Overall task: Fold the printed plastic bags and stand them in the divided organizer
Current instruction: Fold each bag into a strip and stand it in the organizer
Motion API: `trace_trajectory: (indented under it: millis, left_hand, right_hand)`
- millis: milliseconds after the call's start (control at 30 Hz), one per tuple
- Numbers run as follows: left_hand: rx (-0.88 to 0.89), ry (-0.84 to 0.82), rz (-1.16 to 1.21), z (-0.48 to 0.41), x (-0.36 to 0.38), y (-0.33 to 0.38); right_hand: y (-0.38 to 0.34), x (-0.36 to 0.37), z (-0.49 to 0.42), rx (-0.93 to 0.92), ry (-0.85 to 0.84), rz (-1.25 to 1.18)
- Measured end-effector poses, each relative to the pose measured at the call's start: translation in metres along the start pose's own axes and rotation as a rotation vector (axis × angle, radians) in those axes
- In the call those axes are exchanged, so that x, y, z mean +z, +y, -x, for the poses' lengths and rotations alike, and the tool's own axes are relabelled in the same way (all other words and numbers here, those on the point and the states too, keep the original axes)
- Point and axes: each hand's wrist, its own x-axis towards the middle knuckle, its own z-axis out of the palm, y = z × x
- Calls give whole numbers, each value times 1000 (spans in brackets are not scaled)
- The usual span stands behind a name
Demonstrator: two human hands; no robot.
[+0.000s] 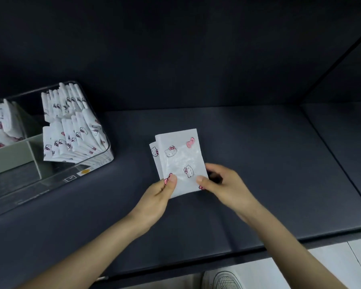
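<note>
A folded white plastic bag (180, 159) printed with pink bows and cat faces sits at the middle of the dark table, a second layer peeking out along its left edge. My left hand (162, 195) pinches its near left corner with the thumb on top. My right hand (221, 184) pinches the near right corner, fingers curled behind the bag. The clear divided organizer (75, 176) stands at the left, with several folded printed bags (75, 130) standing upright in its right compartments and more in the far left one.
The dark table (258, 163) runs to a front edge near my body and a seam at the right. A dark wall rises behind it. A light floor and a shoe (225, 280) show below the table edge. The organizer's near compartments hold no bags.
</note>
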Motion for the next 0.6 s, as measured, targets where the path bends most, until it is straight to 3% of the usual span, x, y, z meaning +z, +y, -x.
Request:
trace_trajectory:
  millis: [133,233,500,600]
  left_hand:
    - [20,13,-31,0,1,-1]
    - [75,49,-45,0,3,-5]
    - [110,315,-52,-5,5,-6]
    - [193,412,-346,-3,-2,-12]
  right_hand:
    - [6,15,-12,94,208,-133]
    - [12,20,-19,127,266,-151]
    - [16,31,-30,149,390,301]
    - [17,35,-29,119,403,358]
